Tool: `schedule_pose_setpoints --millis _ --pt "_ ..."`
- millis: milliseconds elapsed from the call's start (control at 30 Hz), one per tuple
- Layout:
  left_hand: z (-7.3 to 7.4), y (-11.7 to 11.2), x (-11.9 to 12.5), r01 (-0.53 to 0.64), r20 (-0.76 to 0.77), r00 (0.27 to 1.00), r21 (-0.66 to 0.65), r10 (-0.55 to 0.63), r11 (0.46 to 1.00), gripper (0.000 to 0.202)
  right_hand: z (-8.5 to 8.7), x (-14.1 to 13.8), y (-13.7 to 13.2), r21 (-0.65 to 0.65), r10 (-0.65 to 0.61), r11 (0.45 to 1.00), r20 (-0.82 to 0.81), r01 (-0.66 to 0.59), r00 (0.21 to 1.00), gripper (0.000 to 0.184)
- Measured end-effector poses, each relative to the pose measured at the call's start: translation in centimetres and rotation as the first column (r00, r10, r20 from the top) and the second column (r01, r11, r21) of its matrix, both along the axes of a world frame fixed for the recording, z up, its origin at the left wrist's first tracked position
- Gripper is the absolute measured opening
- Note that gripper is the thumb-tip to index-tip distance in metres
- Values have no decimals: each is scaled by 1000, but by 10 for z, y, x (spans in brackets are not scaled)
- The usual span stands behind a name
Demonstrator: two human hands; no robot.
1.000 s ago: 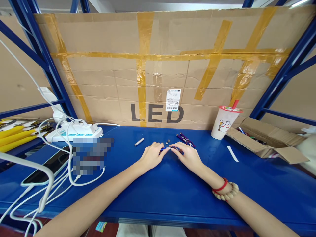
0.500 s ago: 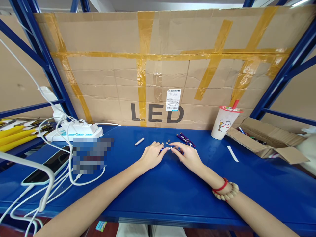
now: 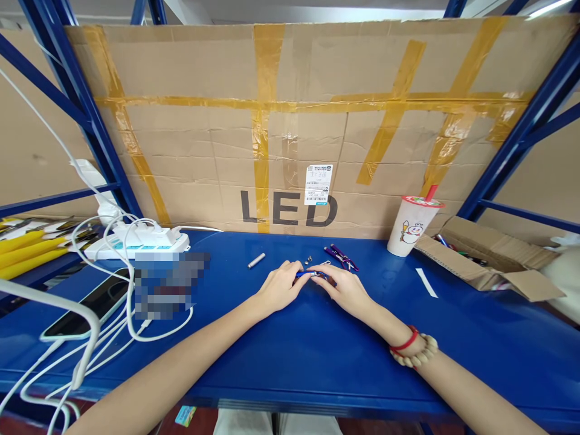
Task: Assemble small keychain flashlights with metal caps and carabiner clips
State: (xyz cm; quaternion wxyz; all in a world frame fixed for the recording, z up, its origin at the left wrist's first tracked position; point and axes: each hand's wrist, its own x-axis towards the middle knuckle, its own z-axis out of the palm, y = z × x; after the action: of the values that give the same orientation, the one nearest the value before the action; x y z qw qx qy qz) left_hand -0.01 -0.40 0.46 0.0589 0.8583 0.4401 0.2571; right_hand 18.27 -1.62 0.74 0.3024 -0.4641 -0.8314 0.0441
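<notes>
At a glossy blue tabletop [image 3: 290, 356], toward its back edge, bare left hand [image 3: 279, 289] and right hand [image 3: 344, 286] pinch opposite ends of a slender blue-and-silver rod [image 3: 307, 273], its long axis crosswise, neither hand nearer.

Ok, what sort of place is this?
Probably a makeshift work spot in a storeroom or workshop: blue metal frame, large taped cardboard panel printed "LED", and a power strip on the blue surface.
</notes>
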Motion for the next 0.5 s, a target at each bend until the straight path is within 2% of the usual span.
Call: schedule_pose_setpoints --millis 167,267,367,500 --pt "-1 0 1 -18 14 1000 25 18 1000 23 2 2 1 29 -55 998 40 54 998 25" --pt "-3 2 1 -80 46 996 54 78 995 21 3 9 6 83 -167 983 28 164 986 25" --pt "-6 5 0 -138 55 989 80 134 987 25 1 19 14 116 -308 945 0 306 951 27" --pt "-10 9 -1 -157 60 986 53 154 986 21 -2 33 24 105 -416 903 -31 417 909 29"
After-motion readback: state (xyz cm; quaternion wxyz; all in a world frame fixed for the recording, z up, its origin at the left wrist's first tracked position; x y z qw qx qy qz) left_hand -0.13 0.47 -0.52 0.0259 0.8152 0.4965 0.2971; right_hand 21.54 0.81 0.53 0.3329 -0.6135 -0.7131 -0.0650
